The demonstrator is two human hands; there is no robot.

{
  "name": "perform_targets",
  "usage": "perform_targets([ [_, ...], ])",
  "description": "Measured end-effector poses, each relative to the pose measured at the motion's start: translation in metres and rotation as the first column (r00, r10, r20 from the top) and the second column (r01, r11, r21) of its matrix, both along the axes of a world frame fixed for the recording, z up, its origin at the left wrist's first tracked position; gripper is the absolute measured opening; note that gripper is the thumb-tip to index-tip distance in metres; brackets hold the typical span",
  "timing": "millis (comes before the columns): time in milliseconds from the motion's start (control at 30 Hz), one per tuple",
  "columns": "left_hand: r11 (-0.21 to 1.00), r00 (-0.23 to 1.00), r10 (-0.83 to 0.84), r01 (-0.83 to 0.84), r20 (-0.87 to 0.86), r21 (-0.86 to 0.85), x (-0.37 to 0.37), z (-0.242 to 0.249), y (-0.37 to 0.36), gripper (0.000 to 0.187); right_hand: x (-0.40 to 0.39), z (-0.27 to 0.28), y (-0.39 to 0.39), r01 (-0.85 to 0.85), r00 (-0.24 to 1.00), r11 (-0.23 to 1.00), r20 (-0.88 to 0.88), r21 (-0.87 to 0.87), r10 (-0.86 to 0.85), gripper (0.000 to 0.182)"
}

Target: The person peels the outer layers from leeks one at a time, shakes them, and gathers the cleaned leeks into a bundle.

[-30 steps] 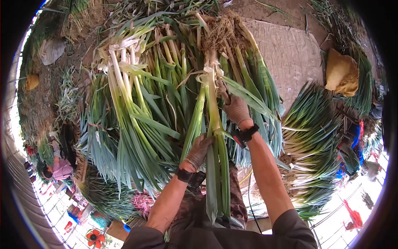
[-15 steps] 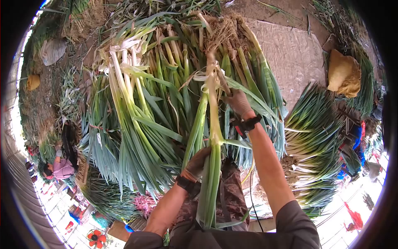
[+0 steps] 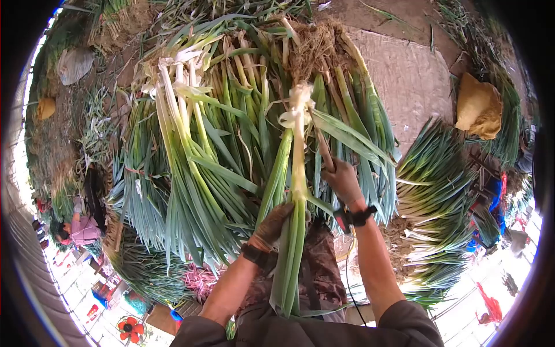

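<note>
With the left hand gripping the leek and the right hand's fingers closed on a peeled strip, a hard pull could snap the stalk.

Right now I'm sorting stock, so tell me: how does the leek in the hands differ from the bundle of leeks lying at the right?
The held leek is a single stalk, lifted and gripped by the left hand, with the right hand beside it. The bundle at the right is many stalks, lying on the ground untouched. The held leek runs up the picture with its pale end on top; the bundle fans sideways. Both have green leaves and pale shafts.
</note>
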State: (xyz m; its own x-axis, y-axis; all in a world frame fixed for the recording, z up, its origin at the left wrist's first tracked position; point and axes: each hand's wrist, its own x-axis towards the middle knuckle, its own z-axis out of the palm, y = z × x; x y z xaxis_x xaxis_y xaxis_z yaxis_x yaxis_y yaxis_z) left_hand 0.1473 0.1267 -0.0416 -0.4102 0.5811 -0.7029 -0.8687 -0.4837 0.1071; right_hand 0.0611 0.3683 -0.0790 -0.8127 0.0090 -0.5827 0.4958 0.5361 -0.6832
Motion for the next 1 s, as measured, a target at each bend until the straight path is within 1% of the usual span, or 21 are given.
perform_targets([
  [67, 0.989, 0.996, -0.035, 0.023, -0.077, -0.147, -0.011, 0.012, -0.006, 0.046, 0.018, 0.034, 0.001, -0.05, 0.998, 0.998, 0.032, 0.027, 0.049, 0.029],
  [133, 0.953, 0.987, -0.069, 0.022, -0.146, -0.301, -0.025, 0.037, -0.018, 0.051, 0.04, 0.056, 0.001, -0.054, 0.995, 0.998, 0.084, -0.022, 0.055, 0.029],
  [167, 0.953, 0.984, -0.106, 0.059, -0.146, -0.296, -0.028, 0.038, -0.034, 0.058, 0.051, 0.064, -0.001, -0.052, 0.992, 0.997, 0.111, -0.049, 0.058, 0.03],
  [200, 0.951, 0.981, -0.109, 0.055, -0.16, -0.306, -0.037, 0.05, -0.046, 0.058, 0.059, 0.071, -0.002, -0.07, 0.982, 0.995, 0.172, -0.077, 0.083, 0.032],
  [267, 0.944, 0.975, -0.11, 0.042, -0.191, -0.327, -0.062, 0.093, -0.065, 0.059, 0.067, 0.08, -0.01, -0.04, 0.989, 0.99, 0.135, -0.132, 0.058, 0.031],
  [300, 0.946, 0.97, -0.145, 0.078, -0.194, -0.316, -0.07, 0.106, -0.075, 0.058, 0.065, 0.085, -0.018, 0.015, 0.992, 0.981, 0.126, -0.193, 0.01, 0.032],
  [333, 0.934, 0.959, -0.181, 0.099, -0.216, -0.345, -0.071, 0.106, -0.08, 0.056, 0.06, 0.096, -0.028, 0.029, 0.992, 0.976, 0.122, -0.217, -0.002, 0.032],
  [400, 0.904, 0.935, -0.253, 0.137, -0.248, -0.405, -0.068, 0.1, -0.09, 0.054, 0.051, 0.118, -0.047, 0.054, 0.992, 0.962, 0.122, -0.267, -0.022, 0.033],
  [433, 0.889, 0.931, -0.254, 0.117, -0.264, -0.443, -0.069, 0.099, -0.089, 0.049, 0.055, 0.118, -0.051, 0.003, 0.996, 0.971, 0.088, -0.239, 0.019, 0.037],
  [467, 0.845, 0.91, -0.266, 0.061, -0.319, -0.531, -0.063, 0.086, -0.091, 0.045, 0.057, 0.123, -0.057, -0.001, 0.995, 0.969, 0.1, -0.249, 0.027, 0.038],
  [533, 0.723, 0.851, -0.398, 0.06, -0.344, -0.688, -0.062, 0.065, -0.097, 0.042, 0.062, 0.14, -0.063, -0.009, 0.99, 0.967, 0.131, -0.255, 0.043, 0.043],
  [567, 0.714, 0.869, -0.401, 0.097, -0.291, -0.693, -0.059, 0.042, -0.104, 0.042, 0.072, 0.135, -0.064, -0.072, 0.97, 0.964, 0.207, -0.256, 0.128, 0.044],
  [633, 0.695, 0.896, -0.407, 0.176, -0.179, -0.697, -0.048, -0.003, -0.119, 0.041, 0.085, 0.142, -0.071, -0.165, 0.967, 0.969, 0.163, -0.181, 0.195, 0.046],
  [667, 0.712, 0.905, -0.367, 0.125, -0.213, -0.691, -0.041, -0.007, -0.118, 0.041, 0.087, 0.145, -0.075, -0.21, 0.963, 0.967, 0.142, -0.144, 0.23, 0.047],
  [733, 0.739, 0.916, -0.287, 0.026, -0.28, -0.673, -0.025, -0.017, -0.107, 0.04, 0.095, 0.143, -0.079, -0.225, 0.954, 0.963, 0.167, -0.151, 0.249, 0.048],
  [767, 0.702, 0.921, -0.294, 0.028, -0.254, -0.712, -0.018, -0.023, -0.106, 0.041, 0.108, 0.131, -0.08, -0.243, 0.95, 0.958, 0.161, -0.15, 0.267, 0.049],
  [800, 0.726, 0.94, -0.22, -0.02, -0.26, -0.687, -0.014, -0.02, -0.102, 0.04, 0.111, 0.128, -0.082, -0.263, 0.946, 0.953, 0.153, -0.148, 0.285, 0.049],
  [833, 0.746, 0.953, -0.144, -0.073, -0.267, -0.662, -0.012, -0.018, -0.097, 0.039, 0.11, 0.13, -0.084, -0.256, 0.955, 0.955, 0.111, -0.153, 0.274, 0.036],
  [867, 0.76, 0.959, -0.067, -0.129, -0.274, -0.637, -0.011, -0.014, -0.096, 0.038, 0.109, 0.129, -0.086, -0.265, 0.956, 0.952, 0.091, -0.152, 0.28, 0.035],
  [900, 0.742, 0.976, -0.029, -0.123, -0.214, -0.659, -0.011, -0.018, -0.098, 0.041, 0.109, 0.125, -0.088, -0.274, 0.955, 0.95, 0.071, -0.15, 0.286, 0.034],
  [1000, 0.786, 0.986, 0.008, -0.108, -0.164, -0.609, -0.006, -0.013, -0.104, 0.041, 0.106, 0.107, -0.092, -0.301, 0.951, 0.947, 0.039, -0.11, 0.306, 0.03],
])
